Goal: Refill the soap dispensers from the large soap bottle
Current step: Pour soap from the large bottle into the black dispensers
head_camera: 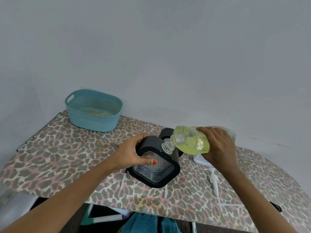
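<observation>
Basket [93,113] far left on board [55,148], dispenser [155,163] centre, bottle [193,140] right, pump [213,179] nearer right.

Count on the desk [67,148]: eight things, two hands.
Two hands [133,153] [217,145], one large soap bottle [193,142], two black dispensers [156,167] [167,134], one teal basket [94,111], one loose white pump [213,179], two thin tubes [122,182] [165,191], one white tray [199,159].

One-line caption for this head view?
Right hand tips large soap bottle toward the open neck of the dispenser steadied by left hand.
</observation>
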A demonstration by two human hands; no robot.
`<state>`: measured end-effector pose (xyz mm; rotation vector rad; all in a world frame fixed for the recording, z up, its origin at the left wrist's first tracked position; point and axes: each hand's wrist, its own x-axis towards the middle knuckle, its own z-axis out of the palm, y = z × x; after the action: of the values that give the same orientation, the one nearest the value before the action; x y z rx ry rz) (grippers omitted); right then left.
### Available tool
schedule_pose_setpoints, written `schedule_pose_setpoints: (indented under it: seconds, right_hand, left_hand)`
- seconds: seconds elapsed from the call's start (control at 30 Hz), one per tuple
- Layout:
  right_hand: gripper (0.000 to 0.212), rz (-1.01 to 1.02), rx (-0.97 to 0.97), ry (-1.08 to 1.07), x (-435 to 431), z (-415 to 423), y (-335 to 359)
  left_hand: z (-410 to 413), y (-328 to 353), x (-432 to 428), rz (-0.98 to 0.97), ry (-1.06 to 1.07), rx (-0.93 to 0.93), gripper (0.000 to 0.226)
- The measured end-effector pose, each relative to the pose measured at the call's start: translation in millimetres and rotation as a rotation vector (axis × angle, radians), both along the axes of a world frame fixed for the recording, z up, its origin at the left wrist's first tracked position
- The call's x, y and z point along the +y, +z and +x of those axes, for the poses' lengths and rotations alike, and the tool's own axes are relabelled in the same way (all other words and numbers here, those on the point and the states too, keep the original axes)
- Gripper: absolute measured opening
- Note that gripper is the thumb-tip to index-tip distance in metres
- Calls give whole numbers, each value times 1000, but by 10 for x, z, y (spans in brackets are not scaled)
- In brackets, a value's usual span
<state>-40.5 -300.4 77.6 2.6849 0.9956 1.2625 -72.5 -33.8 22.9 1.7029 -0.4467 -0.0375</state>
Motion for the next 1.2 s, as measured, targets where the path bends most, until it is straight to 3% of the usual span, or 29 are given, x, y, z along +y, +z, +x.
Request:
schedule_pose_setpoints:
  seconds: [0.1, 0.23, 1.2]
  right_hand:
    - [72, -18, 18, -23, -4, 8, -9]
    - [76, -36, 25, -37, -8, -4, 2]
    - [79, -39, 1, -57, -62, 30, 31]
  left_hand:
    - [12, -19, -6, 5, 7, -7, 68]
    - [31, -42, -7, 10, 10, -10, 72]
    - [24, -23, -46, -27, -11, 8, 67]
